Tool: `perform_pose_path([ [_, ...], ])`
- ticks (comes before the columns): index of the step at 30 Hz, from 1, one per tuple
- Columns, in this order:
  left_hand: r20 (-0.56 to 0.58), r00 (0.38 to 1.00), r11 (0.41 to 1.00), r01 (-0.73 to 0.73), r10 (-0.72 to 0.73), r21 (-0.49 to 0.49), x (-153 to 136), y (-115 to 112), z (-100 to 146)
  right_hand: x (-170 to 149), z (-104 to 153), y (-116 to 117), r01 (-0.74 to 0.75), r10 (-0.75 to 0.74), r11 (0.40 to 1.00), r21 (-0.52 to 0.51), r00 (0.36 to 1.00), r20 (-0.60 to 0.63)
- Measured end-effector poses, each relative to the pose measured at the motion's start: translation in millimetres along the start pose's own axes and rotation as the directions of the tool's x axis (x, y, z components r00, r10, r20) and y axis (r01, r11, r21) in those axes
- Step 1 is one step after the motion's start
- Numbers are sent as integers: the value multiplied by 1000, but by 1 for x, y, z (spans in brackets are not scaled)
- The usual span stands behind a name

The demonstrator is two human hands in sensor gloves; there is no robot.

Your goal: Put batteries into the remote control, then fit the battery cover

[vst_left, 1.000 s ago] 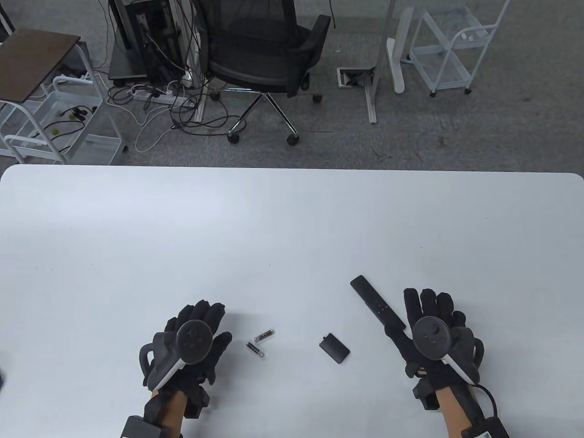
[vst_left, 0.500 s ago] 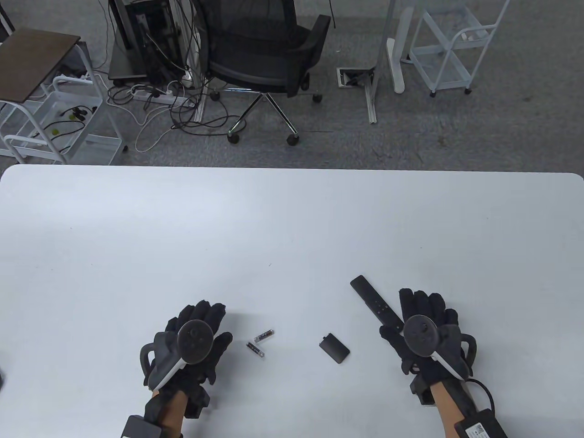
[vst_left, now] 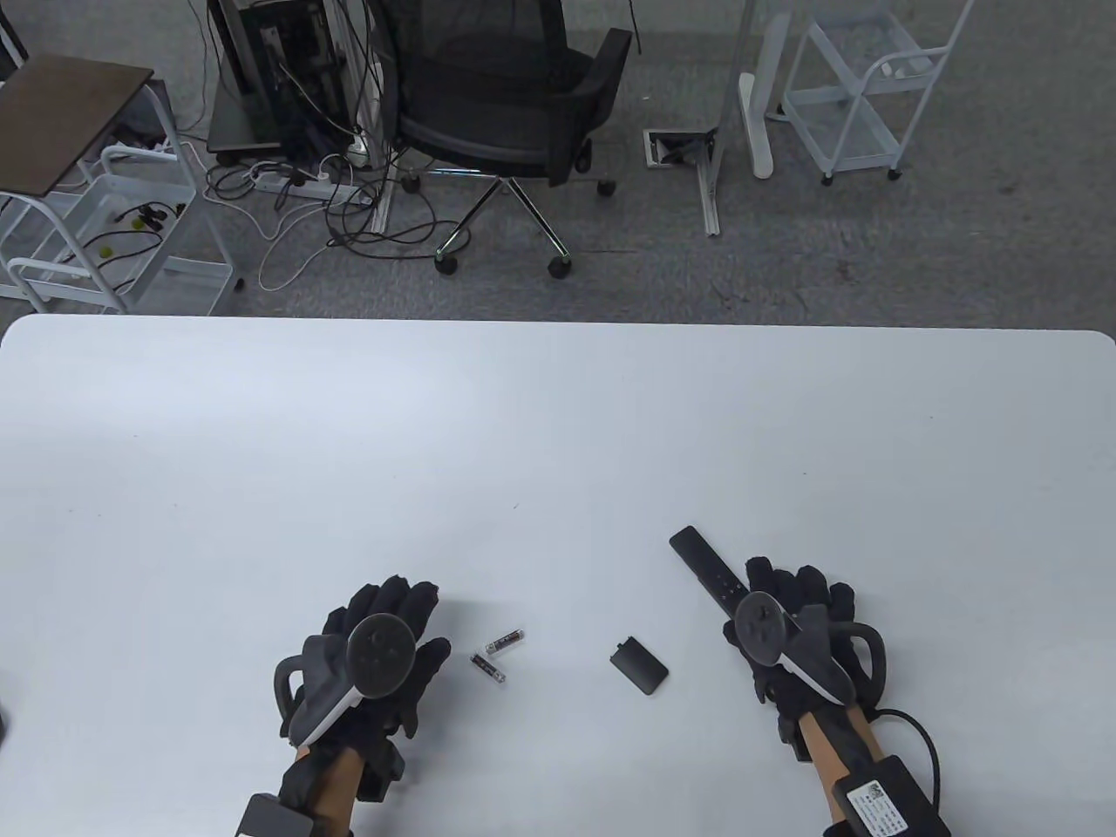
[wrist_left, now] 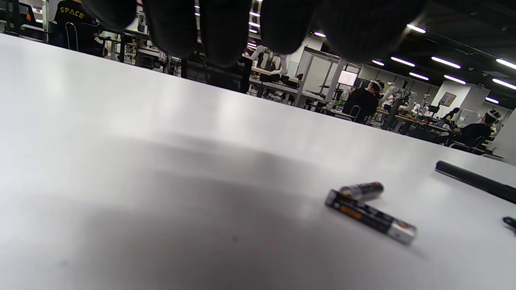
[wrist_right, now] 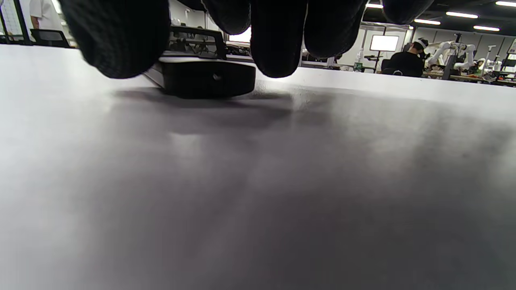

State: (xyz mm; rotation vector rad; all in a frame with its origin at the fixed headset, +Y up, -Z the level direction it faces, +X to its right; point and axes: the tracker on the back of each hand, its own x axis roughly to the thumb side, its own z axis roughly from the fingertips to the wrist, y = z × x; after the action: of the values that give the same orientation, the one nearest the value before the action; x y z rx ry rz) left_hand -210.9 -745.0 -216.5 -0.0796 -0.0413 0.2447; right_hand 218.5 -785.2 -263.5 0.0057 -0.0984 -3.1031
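Observation:
The black remote (vst_left: 704, 567) lies slantwise on the white table (vst_left: 558, 436). My right hand (vst_left: 748, 603) hovers over its near end with the fingers spread; in the right wrist view the fingertips (wrist_right: 278, 40) hang just above the remote's end (wrist_right: 207, 78), not gripping it. Two small batteries (vst_left: 506, 643) (vst_left: 488, 667) lie right of my left hand (vst_left: 414, 615), which is flat, open and empty. They also show in the left wrist view (wrist_left: 360, 190) (wrist_left: 371, 217). The black battery cover (vst_left: 639, 665) lies between the batteries and the remote.
The table's far edge (vst_left: 558, 321) borders a floor with an office chair (vst_left: 506, 105), cables and white carts (vst_left: 859, 96). The remote's far part shows at the right of the left wrist view (wrist_left: 475, 181).
My right hand has moved left and a little nearer, over the remote's near end. My left hand has shifted slightly right. The batteries, cover and remote have not moved.

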Motion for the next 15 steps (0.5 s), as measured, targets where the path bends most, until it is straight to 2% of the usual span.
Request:
perform_pose_path([
  [3, 2, 1000, 1000, 2, -2, -4, 1, -1, 0, 1, -1, 0, -5, 5, 1000, 11, 1000, 1],
  [9, 15, 1000, 1000, -5, 5, -11, 5, -2, 1, 4, 3, -5, -27, 30, 997, -75, 999, 35],
  [11, 37, 999, 1000, -16, 16, -16, 9, -2, 2, 7, 8, -11, -3, 13, 985, -170, 998, 58],
  [15, 99, 995, 999, -23, 25, -23, 24, -4, 6, 16, 22, -31, 127, -103, 974, -187, 986, 131],
])
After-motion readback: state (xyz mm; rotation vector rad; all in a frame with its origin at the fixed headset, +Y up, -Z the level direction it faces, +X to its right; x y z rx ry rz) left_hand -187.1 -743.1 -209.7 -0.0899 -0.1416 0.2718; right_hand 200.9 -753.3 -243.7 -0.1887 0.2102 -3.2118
